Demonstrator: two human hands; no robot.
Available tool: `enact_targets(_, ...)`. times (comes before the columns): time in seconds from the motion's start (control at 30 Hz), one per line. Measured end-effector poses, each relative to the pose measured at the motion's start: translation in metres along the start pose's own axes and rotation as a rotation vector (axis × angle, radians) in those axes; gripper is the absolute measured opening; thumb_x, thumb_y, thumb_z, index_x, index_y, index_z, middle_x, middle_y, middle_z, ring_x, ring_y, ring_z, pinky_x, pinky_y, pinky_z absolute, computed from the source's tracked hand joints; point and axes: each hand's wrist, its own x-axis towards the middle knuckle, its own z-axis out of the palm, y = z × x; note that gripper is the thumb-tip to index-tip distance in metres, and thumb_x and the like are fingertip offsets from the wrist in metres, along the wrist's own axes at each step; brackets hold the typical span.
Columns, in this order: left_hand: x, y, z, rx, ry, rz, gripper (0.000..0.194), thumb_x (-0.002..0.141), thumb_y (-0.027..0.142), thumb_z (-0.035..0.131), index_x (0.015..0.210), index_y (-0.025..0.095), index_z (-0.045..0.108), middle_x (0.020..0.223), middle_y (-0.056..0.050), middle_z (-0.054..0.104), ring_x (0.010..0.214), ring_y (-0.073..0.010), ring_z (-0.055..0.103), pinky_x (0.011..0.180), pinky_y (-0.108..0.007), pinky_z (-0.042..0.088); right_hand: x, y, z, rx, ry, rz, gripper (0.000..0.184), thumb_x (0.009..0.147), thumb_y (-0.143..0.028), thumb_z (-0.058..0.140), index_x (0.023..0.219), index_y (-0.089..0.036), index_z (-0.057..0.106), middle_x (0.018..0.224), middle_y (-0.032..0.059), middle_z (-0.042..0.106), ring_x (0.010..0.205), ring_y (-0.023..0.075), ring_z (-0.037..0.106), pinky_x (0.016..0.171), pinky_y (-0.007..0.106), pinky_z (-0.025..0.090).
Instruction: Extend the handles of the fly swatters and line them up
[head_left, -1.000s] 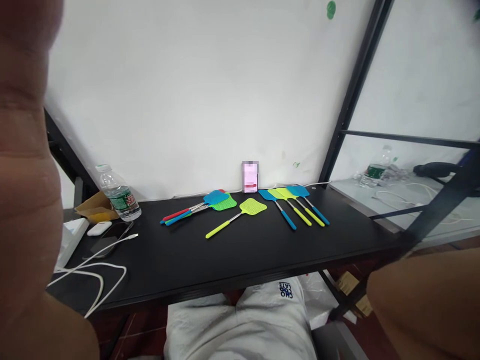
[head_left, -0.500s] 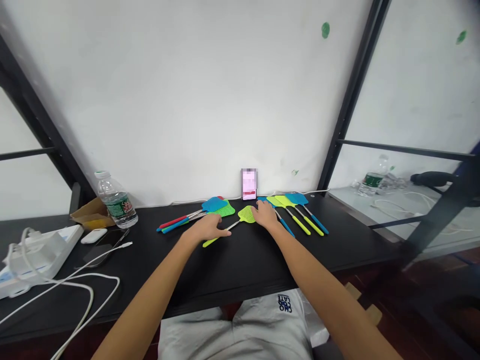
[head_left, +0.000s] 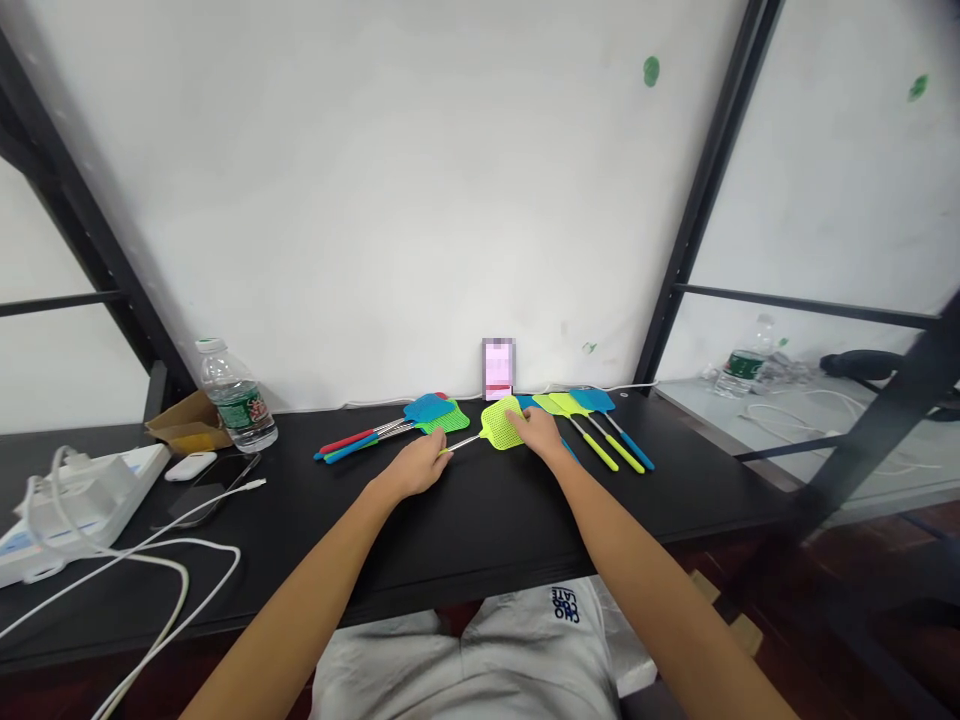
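Note:
A yellow-green fly swatter (head_left: 500, 424) is held between my two hands, just over the black desk (head_left: 465, 530). My left hand (head_left: 418, 464) is closed around its handle, most of which it hides. At the other end, my right hand (head_left: 538, 432) pinches the right edge of the perforated head. Left of it lies a bunch of fly swatters (head_left: 431, 408) with blue, green and red parts, their handles pointing left. On the right, several yellow-green and blue fly swatters (head_left: 594, 402) are fanned out; my right hand partly covers a blue one.
A phone (head_left: 498, 370) with a lit screen leans against the wall. At the left stand a water bottle (head_left: 241, 405), a cardboard box (head_left: 187, 425), a white case (head_left: 190, 466), a dark phone (head_left: 206, 492) and a power strip (head_left: 120, 510) with white cables. Black metal posts (head_left: 701, 200) flank the desk.
My left hand has closed on the swatter's handle, and my right hand has gripped its head edge. The swatter's head has risen slightly and now faces me more.

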Motion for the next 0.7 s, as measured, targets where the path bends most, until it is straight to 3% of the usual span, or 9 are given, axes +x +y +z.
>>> enact_targets(0.1, 0.002, -0.001, 0.001, -0.033, 0.044, -0.009, 0.017, 0.092, 0.035, 0.039, 0.086, 0.021, 0.045, 0.074, -0.002, 0.055, 0.066, -0.0176, 0.049, 0.059, -0.029, 0.032, 0.004, 0.007, -0.005, 0.251, 0.07, 0.022, 0.04, 0.08, -0.057, 0.052, 0.064, -0.02, 0.05, 0.062, 0.0026, 0.058, 0.064, 0.0183, 0.056, 0.058, 0.028, 0.039)
enact_targets(0.2, 0.004, -0.003, 0.002, -0.052, 0.077, -0.014, 0.017, 0.091, 0.035, 0.04, 0.088, 0.02, 0.048, 0.074, -0.002, 0.056, 0.07, -0.0179, 0.052, 0.062, -0.028, 0.034, 0.005, 0.008, -0.007, 0.502, 0.019, 0.05, 0.036, 0.079, -0.052, 0.057, 0.065, -0.02, 0.047, 0.055, 0.0005, 0.056, 0.052, 0.0148, 0.054, 0.048, 0.025, 0.037)
enact_targets(0.33, 0.005, -0.002, 0.001, -0.043, 0.093, -0.028, 0.023, 0.092, 0.036, 0.041, 0.087, 0.019, 0.055, 0.078, -0.005, 0.061, 0.075, -0.0194, 0.055, 0.066, -0.029, 0.036, 0.001, -0.001, -0.01, 0.799, -0.109, 0.155, 0.032, 0.077, -0.045, 0.065, 0.069, -0.019, 0.048, 0.058, 0.0027, 0.06, 0.044, 0.0115, 0.051, 0.038, 0.021, 0.031)
enact_targets(0.47, 0.005, 0.011, 0.002, -0.055, 0.162, -0.008, 0.03, 0.093, 0.037, 0.038, 0.077, 0.019, 0.055, 0.072, -0.004, 0.06, 0.068, -0.0183, 0.053, 0.064, -0.03, 0.034, -0.012, -0.025, -0.004, 1.129, -0.17, 0.186, 0.031, 0.076, -0.045, 0.068, 0.082, -0.017, 0.056, 0.068, 0.0047, 0.065, 0.049, 0.0108, 0.056, 0.039, 0.02, 0.036)
enact_targets(0.6, 0.004, 0.026, 0.009, -0.127, 0.186, 0.037, 0.022, 0.092, 0.033, 0.041, 0.083, 0.019, 0.055, 0.072, -0.002, 0.059, 0.066, -0.0165, 0.053, 0.063, -0.028, 0.035, -0.032, -0.052, 0.018, 1.055, -0.411, 0.091, 0.038, 0.077, -0.051, 0.066, 0.079, -0.014, 0.061, 0.067, 0.0062, 0.065, 0.046, 0.0093, 0.053, 0.036, 0.019, 0.032)
enact_targets(0.7, 0.005, 0.03, 0.013, -0.136, 0.167, 0.057, 0.019, 0.09, 0.032, 0.043, 0.082, 0.019, 0.055, 0.075, -0.003, 0.06, 0.069, -0.0165, 0.054, 0.064, -0.028, 0.035, -0.039, -0.059, 0.027, 1.071, -0.446, 0.033, 0.044, 0.078, -0.056, 0.062, 0.074, -0.013, 0.063, 0.06, 0.0032, 0.059, 0.043, 0.0079, 0.049, 0.036, 0.019, 0.03)
